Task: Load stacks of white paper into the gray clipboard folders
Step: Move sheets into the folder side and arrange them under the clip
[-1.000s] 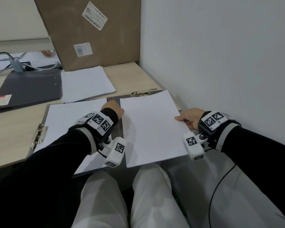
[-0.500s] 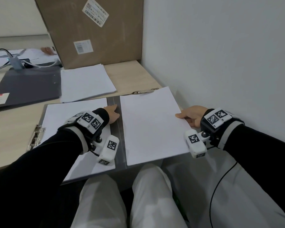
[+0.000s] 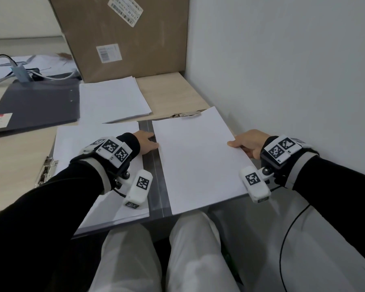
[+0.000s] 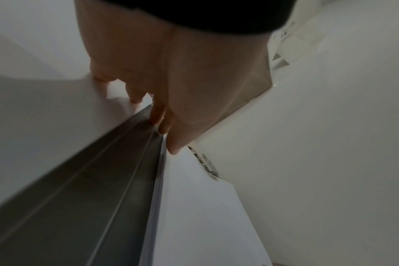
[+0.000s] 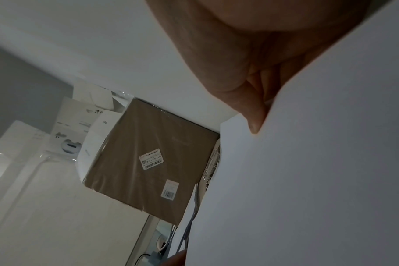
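An open gray clipboard folder (image 3: 154,186) lies at the table's near edge, over my lap. Its left half carries a clipped paper stack (image 3: 89,140), with the metal clip (image 3: 47,171) at the left side. A second white paper stack (image 3: 196,161) lies on the right half, its far edge by the other clip (image 3: 188,113). My left hand (image 3: 148,142) pinches this stack's left edge beside the spine (image 4: 80,207), thumb on top. My right hand (image 3: 244,144) grips the right edge, its thumb (image 5: 253,124) on the sheet (image 5: 307,180).
A spare paper stack (image 3: 112,100) lies behind the folder. A closed dark gray folder (image 3: 36,104) sits at the left, with cables (image 3: 19,70) beyond it. A cardboard box (image 3: 124,34) stands at the back. A white wall (image 3: 282,70) runs close along the right.
The stack held in both hands has swung off the spine and settled square on the folder's right half. My left hand slid forward along the spine.
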Available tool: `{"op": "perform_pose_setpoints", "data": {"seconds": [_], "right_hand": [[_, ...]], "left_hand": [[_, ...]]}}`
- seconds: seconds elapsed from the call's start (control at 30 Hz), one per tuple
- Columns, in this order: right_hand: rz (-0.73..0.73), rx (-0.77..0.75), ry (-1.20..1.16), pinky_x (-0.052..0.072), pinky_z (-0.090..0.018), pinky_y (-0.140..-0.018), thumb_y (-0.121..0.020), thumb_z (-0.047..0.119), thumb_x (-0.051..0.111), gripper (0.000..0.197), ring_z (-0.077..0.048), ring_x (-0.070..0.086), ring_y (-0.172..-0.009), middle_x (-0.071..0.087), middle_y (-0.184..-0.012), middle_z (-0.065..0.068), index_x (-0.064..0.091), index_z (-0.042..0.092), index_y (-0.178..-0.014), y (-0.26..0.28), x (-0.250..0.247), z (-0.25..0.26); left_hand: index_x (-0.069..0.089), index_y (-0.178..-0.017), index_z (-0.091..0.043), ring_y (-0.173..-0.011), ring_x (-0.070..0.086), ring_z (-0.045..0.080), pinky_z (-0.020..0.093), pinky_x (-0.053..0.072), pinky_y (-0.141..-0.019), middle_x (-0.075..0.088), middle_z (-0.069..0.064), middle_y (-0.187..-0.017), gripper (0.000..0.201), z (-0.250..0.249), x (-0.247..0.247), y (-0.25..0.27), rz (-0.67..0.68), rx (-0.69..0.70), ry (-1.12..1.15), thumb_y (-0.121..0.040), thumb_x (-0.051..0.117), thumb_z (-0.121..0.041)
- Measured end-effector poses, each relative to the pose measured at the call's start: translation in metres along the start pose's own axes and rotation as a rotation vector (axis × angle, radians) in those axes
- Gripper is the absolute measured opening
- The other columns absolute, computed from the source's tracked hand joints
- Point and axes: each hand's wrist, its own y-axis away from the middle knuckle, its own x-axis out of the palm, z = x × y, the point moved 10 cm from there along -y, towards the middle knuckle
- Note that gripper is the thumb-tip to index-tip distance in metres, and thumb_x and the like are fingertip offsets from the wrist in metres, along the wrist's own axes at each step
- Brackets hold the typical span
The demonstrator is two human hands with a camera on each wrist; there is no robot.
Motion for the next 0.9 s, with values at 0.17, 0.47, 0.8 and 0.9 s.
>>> {"op": "perform_pose_setpoints", "data": {"seconds": [0.17,0.47,0.8,0.9], "right_hand": [[-0.011,-0.052,0.072,0.050,-0.042,-0.094,-0.080,0.009,0.071,0.011,-0.026,0.060,-0.089,0.064,-0.097,-0.012,0.061,0.008,-0.083,-0.003,-0.003,0.002],[-0.011,-0.111,0.164,0.049,-0.038,-0.095,-0.082,0.013,0.068,0.015,-0.024,0.057,-0.091,0.059,-0.100,-0.009,0.057,0.019,-0.076,0.002,0.000,0.011],[-0.078,-0.126,0.297,0.052,-0.041,-0.095,-0.082,0.018,0.069,0.020,-0.025,0.057,-0.087,0.059,-0.096,-0.010,0.053,0.019,-0.070,0.005,-0.002,0.021],[-0.092,-0.124,0.311,0.051,-0.042,-0.097,-0.081,0.018,0.070,0.020,-0.025,0.056,-0.089,0.059,-0.098,-0.011,0.054,0.018,-0.070,0.002,-0.002,0.020]], "left_hand": [[0.059,-0.123,-0.007,-0.114,0.054,0.026,0.030,0.042,-0.095,0.058,0.011,-0.130,0.035,-0.007,-0.011,0.003,-0.098,-0.012,0.071,-0.093,0.047,-0.021],[0.016,-0.150,-0.025,-0.147,0.018,0.025,0.054,0.006,-0.117,0.025,0.003,-0.157,0.065,-0.009,0.003,0.006,-0.027,-0.088,-0.155,-0.094,0.041,-0.044],[0.021,-0.149,-0.025,-0.144,0.027,0.027,0.064,0.004,-0.114,0.026,0.001,-0.157,0.069,-0.014,-0.001,0.014,-0.012,-0.097,-0.285,-0.090,0.043,-0.054],[0.028,-0.146,-0.025,-0.140,0.034,0.028,0.065,0.000,-0.113,0.032,0.001,-0.154,0.065,-0.012,-0.001,0.015,-0.007,-0.112,-0.287,-0.090,0.041,-0.056]]}}
